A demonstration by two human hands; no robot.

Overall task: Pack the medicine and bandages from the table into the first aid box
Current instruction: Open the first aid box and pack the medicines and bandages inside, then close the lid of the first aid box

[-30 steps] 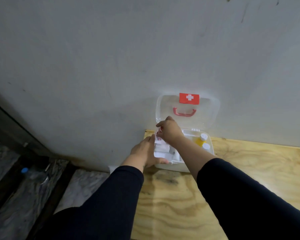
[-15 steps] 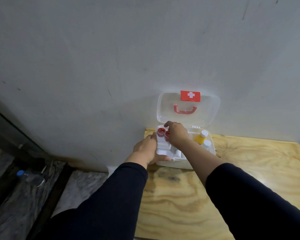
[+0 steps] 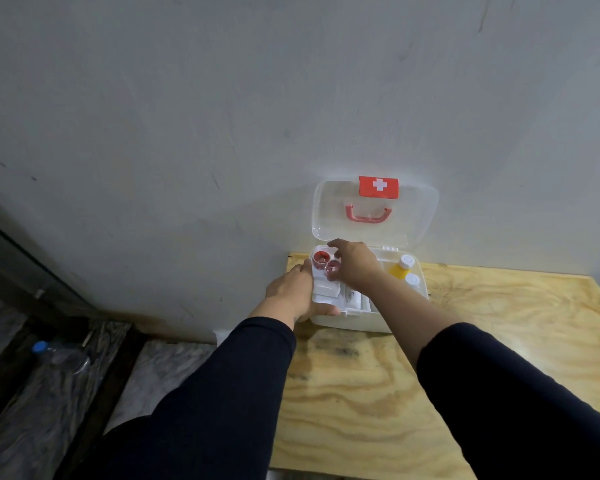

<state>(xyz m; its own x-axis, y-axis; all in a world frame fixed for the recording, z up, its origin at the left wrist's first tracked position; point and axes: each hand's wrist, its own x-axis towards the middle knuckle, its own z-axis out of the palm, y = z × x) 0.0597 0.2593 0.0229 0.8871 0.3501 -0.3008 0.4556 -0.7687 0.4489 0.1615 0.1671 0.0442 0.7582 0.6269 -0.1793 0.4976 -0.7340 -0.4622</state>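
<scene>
The white first aid box (image 3: pixel 352 323) stands open at the table's back left corner, its clear lid (image 3: pixel 416 220) with a red cross label leaning on the wall. My left hand (image 3: pixel 291 292) grips the box's front left corner. My right hand (image 3: pixel 355 266) reaches over the inner tray, fingers curled around a small clear jar with red contents (image 3: pixel 332 270). A second such jar (image 3: pixel 320 258) stands just behind it. White bandage packs (image 3: pixel 326 291) lie in the tray. A yellow bottle (image 3: pixel 399 268) and a white-capped bottle (image 3: pixel 413 280) stand on the right side.
The plywood table (image 3: pixel 378 393) ends at its left edge near my left arm. Beyond it lies a dark marbled floor with a plastic water bottle (image 3: pixel 54 355). A grey wall rises directly behind the box.
My right hand brought the red-filled jars down into the back left of the tray and drew back slightly to the right. My left hand kept its hold on the box.
</scene>
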